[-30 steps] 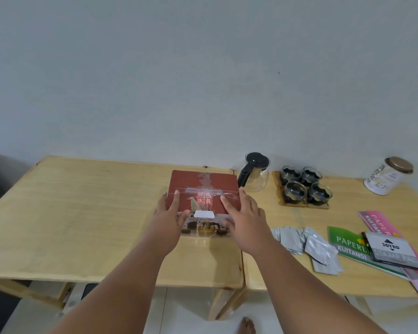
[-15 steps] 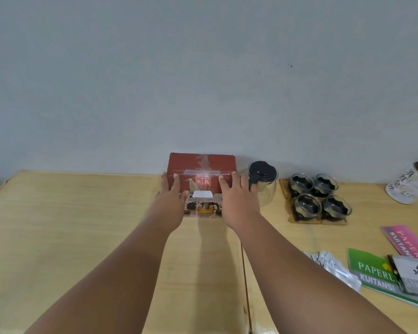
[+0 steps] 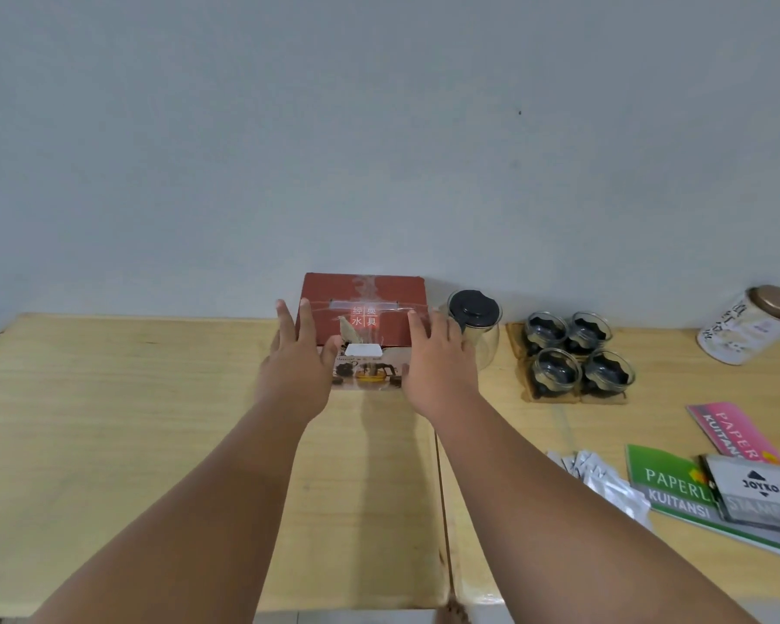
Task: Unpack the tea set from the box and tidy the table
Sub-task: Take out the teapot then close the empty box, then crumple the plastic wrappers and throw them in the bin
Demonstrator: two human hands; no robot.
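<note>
The red-brown tea set box (image 3: 365, 295) stands closed and taped at the back of the wooden table (image 3: 109, 421), against the wall. My left hand (image 3: 296, 364) lies against its left side, thumb on top and fingers straight. At the box's right side my right hand (image 3: 440, 360) grips it the same way. A glass teapot with a black lid (image 3: 474, 309) stands just right of the box, partly behind my right hand. Several glass cups (image 3: 577, 358) sit on a small wooden tray (image 3: 559, 397) further right.
A white jar with a brown lid (image 3: 748, 326) stands at the far right by the wall. Silver sachets (image 3: 604, 479), a green receipt book (image 3: 667, 486), a pink one (image 3: 730, 427) and a grey stamp-pad box (image 3: 757, 488) lie at the front right. A seam (image 3: 440, 488) divides two tabletops.
Both hands have pushed the box away from me, from mid-table to the wall beside the teapot. My fingers are more spread than before. The view has moved closer to the table.
</note>
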